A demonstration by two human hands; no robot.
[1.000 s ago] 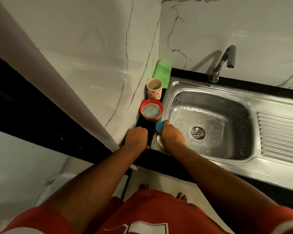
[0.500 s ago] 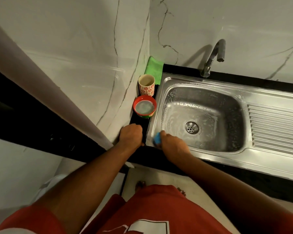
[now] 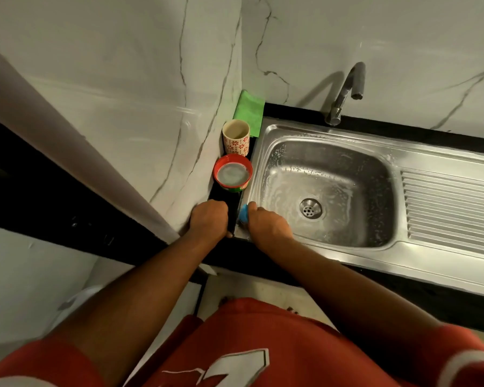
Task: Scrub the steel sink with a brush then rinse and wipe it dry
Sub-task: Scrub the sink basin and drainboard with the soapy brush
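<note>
The steel sink (image 3: 330,135) is wet and streaked with suds, its drain (image 3: 310,208) near the middle of the basin. My right hand (image 3: 267,226) grips a blue brush (image 3: 244,217) and presses it on the sink's near-left rim; most of the brush is hidden under my fingers. My left hand (image 3: 208,219) rests with curled fingers on the black counter edge (image 3: 234,210) just left of the sink and holds nothing. A folded green cloth (image 3: 249,107) lies in the back corner.
A red bowl of cloudy soapy water (image 3: 232,174) and a patterned cup (image 3: 235,136) stand on the narrow counter strip between the marble wall and the sink. The tap (image 3: 347,90) rises behind the basin. A ribbed drainboard (image 3: 450,208) lies to the right.
My right hand slid the brush from the left rim beside the red bowl back toward the near-left corner. The left hand stayed on the counter edge.
</note>
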